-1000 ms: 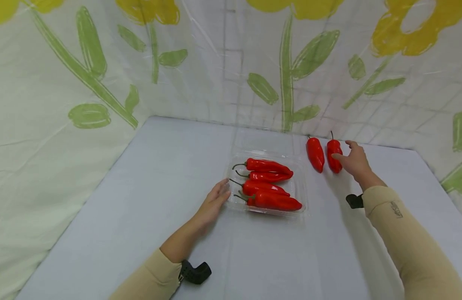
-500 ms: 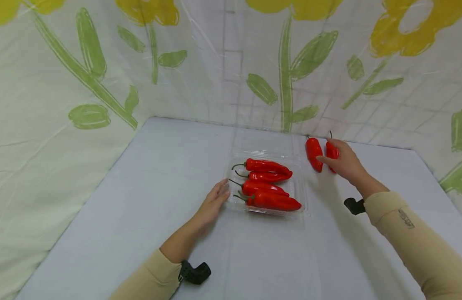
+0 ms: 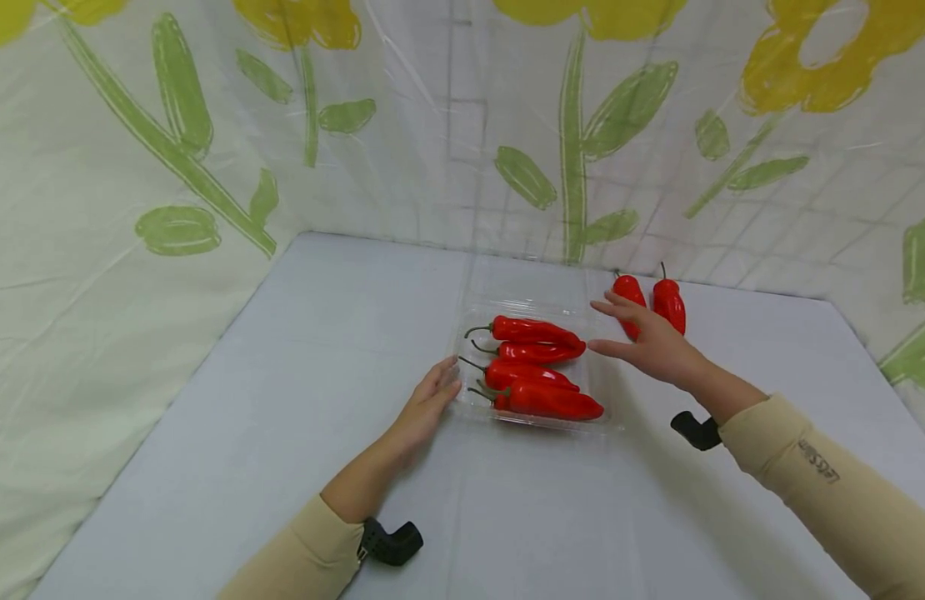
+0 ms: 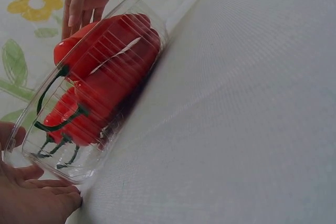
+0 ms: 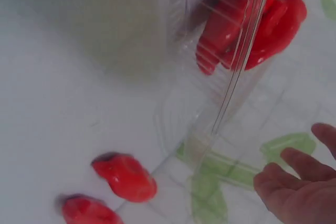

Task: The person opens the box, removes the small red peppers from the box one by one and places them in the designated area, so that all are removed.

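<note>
Several long red peppers [image 3: 541, 375] with green stems lie side by side in a clear plastic container [image 3: 608, 400]. At its left end, my left hand [image 3: 427, 400] holds the container by the edge; in the left wrist view, fingers lie on both sides of the rim. My right hand [image 3: 650, 342] hovers at the container's right side, fingers spread and nothing in them; in the right wrist view its fingers [image 5: 304, 167] are apart from everything. Behind it, two loose red peppers lie on the table, a left one [image 3: 629, 289], partly hidden by the hand, and a right one [image 3: 669, 305].
The container's clear lid [image 3: 533, 279] stands open at the back. A white table [image 3: 342, 333] spreads out under everything. A sheet with yellow flowers and green leaves [image 3: 402, 125] hangs along the back and left edges.
My right hand has moved left, from the right loose pepper past the left one to the container's right side. Both loose peppers and my left hand have stayed in place.
</note>
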